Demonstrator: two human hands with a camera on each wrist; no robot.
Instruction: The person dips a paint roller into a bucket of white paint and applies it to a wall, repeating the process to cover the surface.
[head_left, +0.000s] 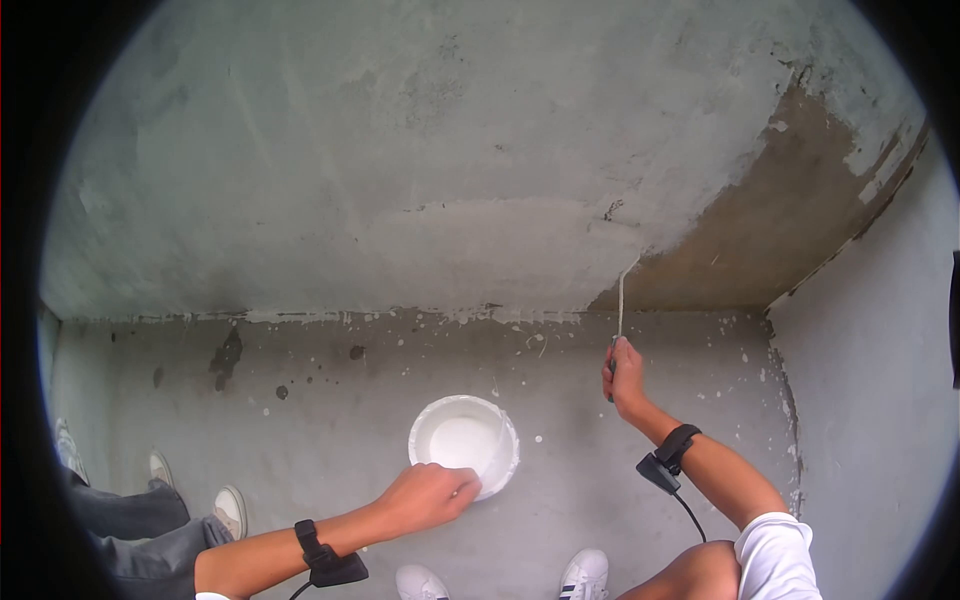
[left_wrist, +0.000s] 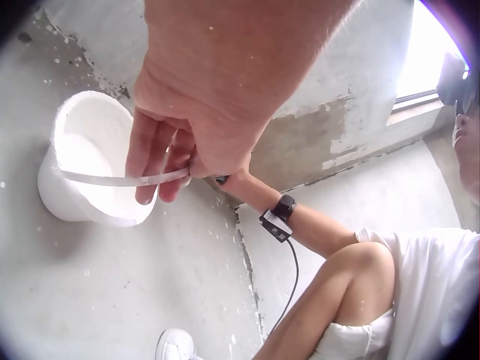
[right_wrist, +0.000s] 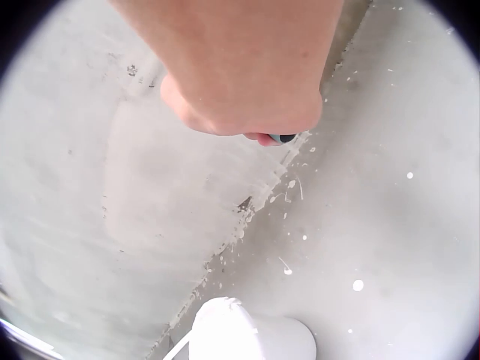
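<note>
A white bucket (head_left: pixel 414 442) with smooth white material (head_left: pixel 462 440) inside is in front of me, over the grey floor. My left hand (head_left: pixel 430 497) is at its near rim and holds the bucket's white handle (left_wrist: pixel 112 181), which shows best in the left wrist view. Out to the right, my right hand (head_left: pixel 627 382) grips the dark handle (right_wrist: pixel 283 138) of a tool. Its thin, whitish far part (head_left: pixel 621 305) bends near the tip and overlaps the lower wall beside a brown patch. I cannot tell the tool's exact kind.
A grey-coated wall (head_left: pixel 400 170) rises ahead, with a bare brown patch (head_left: pixel 790 210) at right. A side wall (head_left: pixel 870 340) bounds the right. White splashes dot the floor (head_left: pixel 320 430). Another person's legs (head_left: pixel 130 512) and shoes are at lower left.
</note>
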